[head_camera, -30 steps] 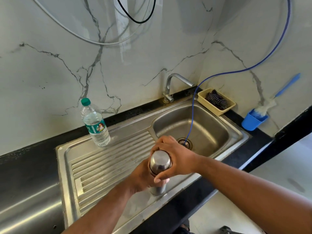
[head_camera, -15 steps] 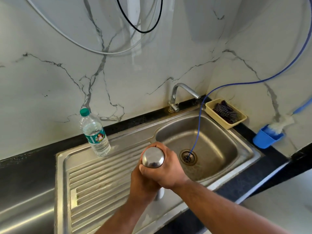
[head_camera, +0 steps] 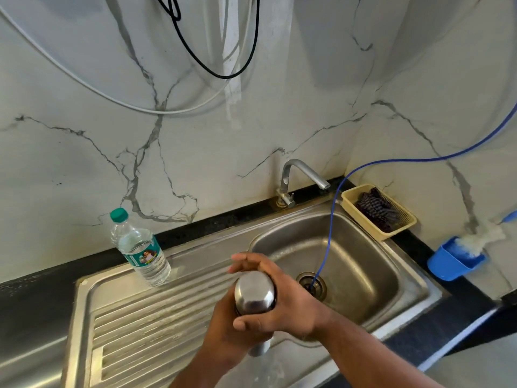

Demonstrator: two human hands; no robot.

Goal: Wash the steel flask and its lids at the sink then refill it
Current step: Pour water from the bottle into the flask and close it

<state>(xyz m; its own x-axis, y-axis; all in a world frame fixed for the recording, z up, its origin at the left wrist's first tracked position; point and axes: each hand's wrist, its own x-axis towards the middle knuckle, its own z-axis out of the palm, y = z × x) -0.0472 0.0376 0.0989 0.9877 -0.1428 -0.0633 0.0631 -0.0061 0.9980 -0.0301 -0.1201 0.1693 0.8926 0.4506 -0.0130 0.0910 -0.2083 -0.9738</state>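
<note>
Over the drainboard (head_camera: 140, 317) beside the basin, we see the steel flask (head_camera: 261, 348) upright, as before. The left hand (head_camera: 226, 329) grips its body. The right hand (head_camera: 293, 301) curls round the domed lid (head_camera: 254, 292), its fingers now stretched looser past the far side.

The left hand (head_camera: 229, 329) and the right hand (head_camera: 293, 301) are bare. The left forearm (head_camera: 193, 373) and the right forearm (head_camera: 377, 357) are bare too, down to the frame's lower edge. The upper arms are out of view, so any sleeve there cannot be told.
</note>
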